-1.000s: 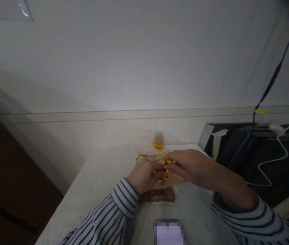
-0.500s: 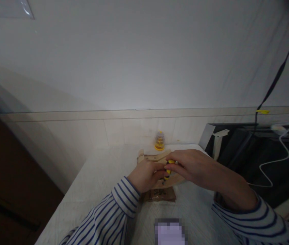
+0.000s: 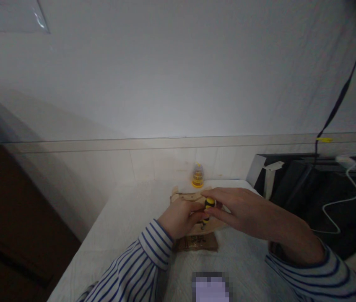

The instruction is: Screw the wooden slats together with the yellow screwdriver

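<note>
A small yellow-and-black screwdriver stands nearly upright, tip down on a light wooden piece lying on the white table. My right hand pinches the screwdriver's handle with thumb and fingers. My left hand is curled against the wooden piece right beside the screwdriver's lower shaft; what its fingers grip is hidden. A brown flat packet lies under the near edge of the wood.
A small yellow-based bit holder with a clear dome stands at the table's far edge by the wall. To the right is a dark surface with a white cable and a black cord. A brown door is at left.
The camera view shifted slightly; the hands stay on the screwdriver and the wood, and my right fingers have turned a little round the handle.
</note>
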Demonstrator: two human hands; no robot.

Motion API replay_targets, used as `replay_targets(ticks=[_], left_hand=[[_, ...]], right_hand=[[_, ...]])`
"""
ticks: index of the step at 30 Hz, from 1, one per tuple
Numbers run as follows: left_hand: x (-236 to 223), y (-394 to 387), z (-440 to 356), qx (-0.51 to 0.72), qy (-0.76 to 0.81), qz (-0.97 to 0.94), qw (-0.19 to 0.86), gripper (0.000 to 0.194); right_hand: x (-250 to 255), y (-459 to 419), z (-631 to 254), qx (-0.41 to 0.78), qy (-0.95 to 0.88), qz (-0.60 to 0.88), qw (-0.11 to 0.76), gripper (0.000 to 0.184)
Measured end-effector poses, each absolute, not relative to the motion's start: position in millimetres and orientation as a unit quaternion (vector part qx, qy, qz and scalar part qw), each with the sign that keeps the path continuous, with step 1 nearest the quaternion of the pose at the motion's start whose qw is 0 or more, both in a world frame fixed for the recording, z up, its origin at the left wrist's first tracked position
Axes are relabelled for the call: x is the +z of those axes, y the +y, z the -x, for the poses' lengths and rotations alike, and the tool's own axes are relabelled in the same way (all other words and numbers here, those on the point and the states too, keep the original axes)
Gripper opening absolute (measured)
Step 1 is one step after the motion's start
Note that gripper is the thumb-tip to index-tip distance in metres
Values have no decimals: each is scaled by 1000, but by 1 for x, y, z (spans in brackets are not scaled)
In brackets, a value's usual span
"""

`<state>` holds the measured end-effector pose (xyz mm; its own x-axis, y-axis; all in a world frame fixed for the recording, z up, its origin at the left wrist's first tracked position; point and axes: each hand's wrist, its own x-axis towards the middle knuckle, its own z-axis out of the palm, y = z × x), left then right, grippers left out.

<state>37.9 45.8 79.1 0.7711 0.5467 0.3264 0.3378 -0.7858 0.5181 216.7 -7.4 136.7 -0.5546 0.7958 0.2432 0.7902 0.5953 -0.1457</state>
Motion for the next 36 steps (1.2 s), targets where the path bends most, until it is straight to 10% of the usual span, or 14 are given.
replay_targets(ticks=[36], left_hand=[[77, 39, -44, 253, 287, -880, 281, 20]], right_hand=[[130, 1, -219, -60, -871, 471, 125, 22]])
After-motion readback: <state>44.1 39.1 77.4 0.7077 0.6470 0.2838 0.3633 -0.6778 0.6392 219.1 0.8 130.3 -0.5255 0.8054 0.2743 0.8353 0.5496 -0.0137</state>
